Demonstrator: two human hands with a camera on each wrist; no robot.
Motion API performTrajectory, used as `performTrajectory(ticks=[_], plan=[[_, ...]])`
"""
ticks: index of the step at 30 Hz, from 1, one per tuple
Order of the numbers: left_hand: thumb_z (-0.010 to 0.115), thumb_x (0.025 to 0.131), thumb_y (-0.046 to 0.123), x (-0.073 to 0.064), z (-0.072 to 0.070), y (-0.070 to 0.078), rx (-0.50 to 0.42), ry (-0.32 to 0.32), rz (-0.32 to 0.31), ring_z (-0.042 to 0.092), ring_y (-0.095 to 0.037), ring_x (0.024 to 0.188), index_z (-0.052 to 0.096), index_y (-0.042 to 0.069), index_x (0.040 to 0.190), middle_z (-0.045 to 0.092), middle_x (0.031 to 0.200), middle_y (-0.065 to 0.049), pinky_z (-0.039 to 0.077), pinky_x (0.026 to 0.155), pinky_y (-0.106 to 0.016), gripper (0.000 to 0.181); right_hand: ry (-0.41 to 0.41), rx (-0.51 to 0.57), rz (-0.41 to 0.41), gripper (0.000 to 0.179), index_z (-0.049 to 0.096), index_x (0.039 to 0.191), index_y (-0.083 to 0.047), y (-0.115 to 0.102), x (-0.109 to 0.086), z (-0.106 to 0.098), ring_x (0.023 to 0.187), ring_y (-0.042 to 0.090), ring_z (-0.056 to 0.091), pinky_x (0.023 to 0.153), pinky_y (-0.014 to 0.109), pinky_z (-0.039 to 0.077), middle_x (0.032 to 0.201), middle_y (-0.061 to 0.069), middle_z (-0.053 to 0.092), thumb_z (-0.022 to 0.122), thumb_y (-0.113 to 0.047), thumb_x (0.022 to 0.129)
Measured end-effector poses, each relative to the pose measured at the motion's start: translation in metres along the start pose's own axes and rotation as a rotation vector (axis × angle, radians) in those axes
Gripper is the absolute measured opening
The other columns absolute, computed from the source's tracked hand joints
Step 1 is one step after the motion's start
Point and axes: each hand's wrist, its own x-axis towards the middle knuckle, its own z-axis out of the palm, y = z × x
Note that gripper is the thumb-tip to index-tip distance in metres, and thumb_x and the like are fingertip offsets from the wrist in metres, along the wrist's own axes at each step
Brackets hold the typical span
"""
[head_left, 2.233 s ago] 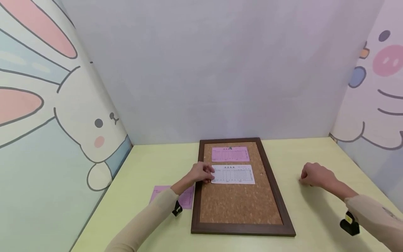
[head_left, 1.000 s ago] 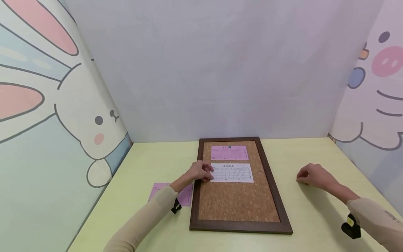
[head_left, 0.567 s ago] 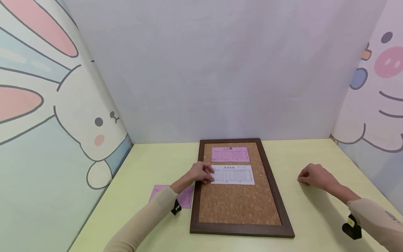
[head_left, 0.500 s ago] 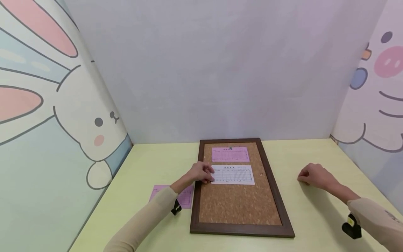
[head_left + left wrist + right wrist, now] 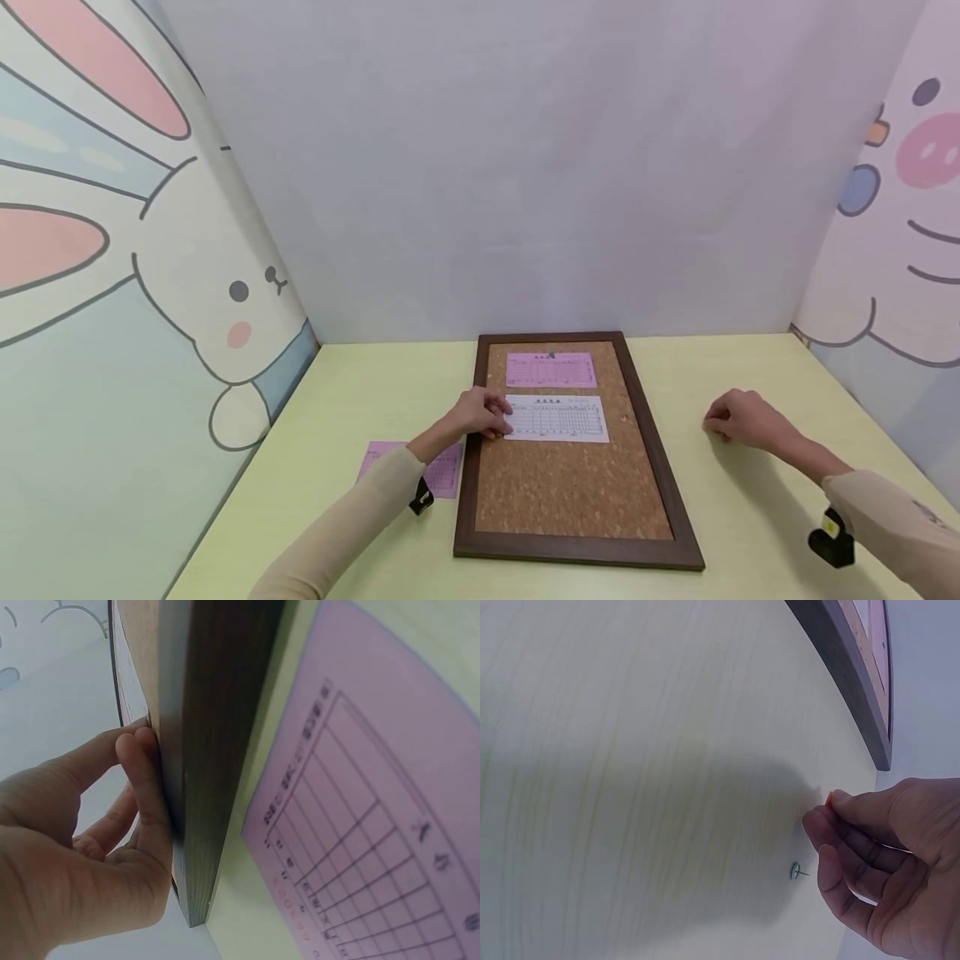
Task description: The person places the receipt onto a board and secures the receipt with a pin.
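A white printed form (image 5: 558,419) lies flat on the framed cork board (image 5: 570,492), below a pink form (image 5: 551,371) pinned by a green thumbtack (image 5: 551,355). My left hand (image 5: 480,412) reaches over the left frame and holds the white form's left edge with bent fingers and thumb. In the left wrist view, the fingertips (image 5: 139,742) meet right at the paper's edge. My right hand (image 5: 746,417) hovers low over the table right of the board. It pinches a red thumbtack (image 5: 829,798), of which only a sliver shows. Under it, a second green thumbtack (image 5: 795,871) lies point up.
Another pink form (image 5: 442,473) lies on the table left of the board, partly behind my left forearm. The board's raised dark wooden frame (image 5: 577,547) borders the cork. A grey wall (image 5: 525,167) stands behind the pale yellow table (image 5: 367,383).
My right hand has shifted slightly left toward the board. The left hand stays at the white form's edge, and the forms keep their places; the head view moves only a little.
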Motion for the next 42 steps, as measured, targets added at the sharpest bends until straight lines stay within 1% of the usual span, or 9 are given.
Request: performTrajectory(ticks=[4, 10, 15, 21, 27, 36, 42], plan=[[0.081, 0.083, 0.001, -0.001, 0.0, -0.001, 0.002, 0.008, 0.001, 0.061, -0.009, 0.055, 0.073, -0.002, 0.1, 0.064, 0.07, -0.002, 0.053, 0.051, -0.017, 0.019, -0.002, 0.036, 0.02, 0.013, 0.075, 0.082, -0.003, 0.0, 0.003, 0.002, 0.057, 0.004, 0.055, 0.055, 0.022, 0.043, 0.065, -0.004, 0.066, 0.068, -0.007, 0.093], [0.082, 0.083, 0.001, -0.001, 0.001, -0.002, 0.01, 0.015, 0.007, 0.06, -0.008, 0.055, 0.073, -0.002, 0.1, 0.063, 0.071, -0.002, 0.053, 0.051, -0.018, 0.019, 0.018, 0.095, 0.018, 0.013, 0.074, 0.083, 0.002, -0.001, 0.004, -0.001, 0.058, 0.009, 0.062, 0.051, 0.023, 0.046, 0.066, 0.001, 0.069, 0.067, -0.004, 0.092], [0.081, 0.083, 0.001, -0.001, 0.002, -0.002, 0.009, 0.01, -0.005, 0.06, -0.009, 0.055, 0.073, -0.002, 0.1, 0.061, 0.071, -0.002, 0.053, 0.051, -0.018, 0.019, -0.019, 0.13, 0.042, 0.013, 0.074, 0.088, 0.003, -0.008, 0.004, -0.007, 0.061, 0.009, 0.063, 0.05, 0.024, 0.048, 0.072, 0.002, 0.071, 0.067, -0.005, 0.095], [0.082, 0.083, 0.001, -0.001, 0.002, -0.002, 0.007, 0.017, -0.016, 0.059, -0.01, 0.055, 0.073, -0.001, 0.099, 0.061, 0.07, -0.002, 0.052, 0.051, -0.018, 0.018, -0.031, 0.163, 0.004, 0.015, 0.074, 0.091, 0.004, -0.016, 0.008, -0.013, 0.062, 0.006, 0.064, 0.051, 0.024, 0.051, 0.075, 0.004, 0.072, 0.067, -0.008, 0.097], [0.082, 0.083, 0.002, 0.001, 0.003, -0.001, 0.002, 0.018, -0.018, 0.059, -0.01, 0.055, 0.074, -0.001, 0.1, 0.064, 0.071, -0.003, 0.052, 0.051, -0.018, 0.019, -0.054, 0.205, -0.024, 0.016, 0.074, 0.094, 0.006, -0.021, 0.012, -0.016, 0.063, 0.004, 0.065, 0.054, 0.024, 0.054, 0.078, 0.006, 0.074, 0.066, -0.008, 0.098], [0.082, 0.083, 0.001, -0.002, 0.003, -0.001, -0.008, 0.018, -0.019, 0.06, -0.011, 0.055, 0.074, -0.001, 0.099, 0.065, 0.071, -0.004, 0.052, 0.05, -0.018, 0.018, -0.068, 0.237, -0.064, 0.017, 0.074, 0.097, 0.006, -0.033, 0.014, -0.016, 0.064, 0.003, 0.066, 0.054, 0.024, 0.055, 0.08, 0.007, 0.074, 0.064, -0.008, 0.099], [0.082, 0.083, 0.001, -0.003, 0.002, -0.001, -0.005, 0.016, -0.003, 0.061, -0.011, 0.056, 0.073, -0.002, 0.098, 0.067, 0.072, -0.006, 0.052, 0.05, -0.018, 0.018, -0.085, 0.267, -0.086, 0.019, 0.072, 0.098, 0.007, -0.04, 0.014, -0.014, 0.064, 0.002, 0.065, 0.054, 0.024, 0.054, 0.08, 0.007, 0.073, 0.06, -0.006, 0.102]])
